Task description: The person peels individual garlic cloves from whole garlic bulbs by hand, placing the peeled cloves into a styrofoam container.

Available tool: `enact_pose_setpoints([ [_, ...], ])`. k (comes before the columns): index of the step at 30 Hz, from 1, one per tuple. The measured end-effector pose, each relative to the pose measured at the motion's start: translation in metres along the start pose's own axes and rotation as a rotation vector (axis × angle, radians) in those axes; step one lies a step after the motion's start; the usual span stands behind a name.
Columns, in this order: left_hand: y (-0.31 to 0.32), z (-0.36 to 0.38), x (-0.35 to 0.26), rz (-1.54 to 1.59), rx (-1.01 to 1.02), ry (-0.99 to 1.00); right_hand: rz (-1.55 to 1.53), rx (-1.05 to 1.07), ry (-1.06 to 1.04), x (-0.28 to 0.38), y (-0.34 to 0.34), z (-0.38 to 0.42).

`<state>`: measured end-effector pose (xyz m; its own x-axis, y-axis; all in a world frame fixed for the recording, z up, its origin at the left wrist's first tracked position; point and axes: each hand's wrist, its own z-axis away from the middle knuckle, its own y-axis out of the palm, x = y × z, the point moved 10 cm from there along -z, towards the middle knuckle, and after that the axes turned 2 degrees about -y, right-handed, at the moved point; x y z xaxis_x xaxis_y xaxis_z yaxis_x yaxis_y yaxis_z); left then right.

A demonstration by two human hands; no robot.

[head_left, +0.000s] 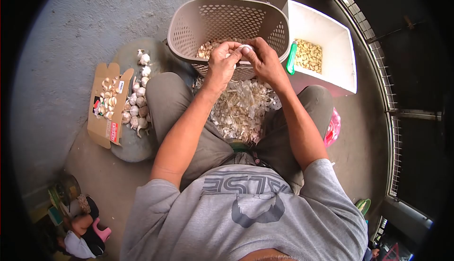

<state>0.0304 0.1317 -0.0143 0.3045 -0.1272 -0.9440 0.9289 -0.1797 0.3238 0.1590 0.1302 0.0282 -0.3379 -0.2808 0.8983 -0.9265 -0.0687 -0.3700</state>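
Left hand (222,67): curled, pinching garlic (245,47)
Right hand (264,59): curled, thumb on same garlic
Basket (178,33): beneath both hands, held together

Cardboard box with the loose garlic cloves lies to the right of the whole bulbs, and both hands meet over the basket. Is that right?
No: the head view shows the cardboard box with the cloves left of the whole bulbs. The left hand and right hand do meet over the basket.
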Motion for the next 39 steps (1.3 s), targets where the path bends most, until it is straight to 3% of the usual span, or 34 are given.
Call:
enact_pose_setpoints([
  [5, 0.011, 0.001, 0.011, 0.189, -0.023, -0.041, -0.093, -0.084, 0.037, -0.006, -0.006, -0.001],
  [10, 0.010, 0.006, 0.021, 0.287, -0.048, -0.139, 0.045, -0.066, 0.004, 0.019, 0.001, 0.004],
  [15, 0.002, 0.002, 0.036, 0.367, 0.048, -0.194, 0.008, -0.095, -0.067, 0.015, 0.001, 0.002],
  [16, 0.004, 0.002, 0.033, 0.358, 0.090, -0.178, 0.000, -0.123, -0.071, 0.010, 0.000, 0.002],
  [20, -0.003, 0.002, 0.001, 0.074, -0.178, 0.164, -0.081, -0.216, -0.039, 0.001, -0.004, 0.001],
  [26, 0.009, 0.014, -0.041, -0.352, -0.179, 0.456, 0.018, -0.211, 0.010, -0.001, -0.013, -0.004],
  [29, -0.004, 0.010, -0.038, -0.517, -0.220, 0.472, 0.019, -0.156, -0.044, 0.005, -0.004, 0.000],
  [33, -0.022, 0.002, -0.026, -0.295, -0.320, 0.244, -0.028, -0.108, -0.116, 0.028, 0.012, 0.009],
  [37, -0.023, -0.004, -0.008, 0.239, -0.203, 0.118, -0.153, -0.085, -0.019, 0.007, 0.014, 0.002],
  [39, -0.024, -0.004, -0.007, 0.217, -0.225, 0.090, -0.181, -0.088, 0.013, 0.002, 0.014, 0.001],
])
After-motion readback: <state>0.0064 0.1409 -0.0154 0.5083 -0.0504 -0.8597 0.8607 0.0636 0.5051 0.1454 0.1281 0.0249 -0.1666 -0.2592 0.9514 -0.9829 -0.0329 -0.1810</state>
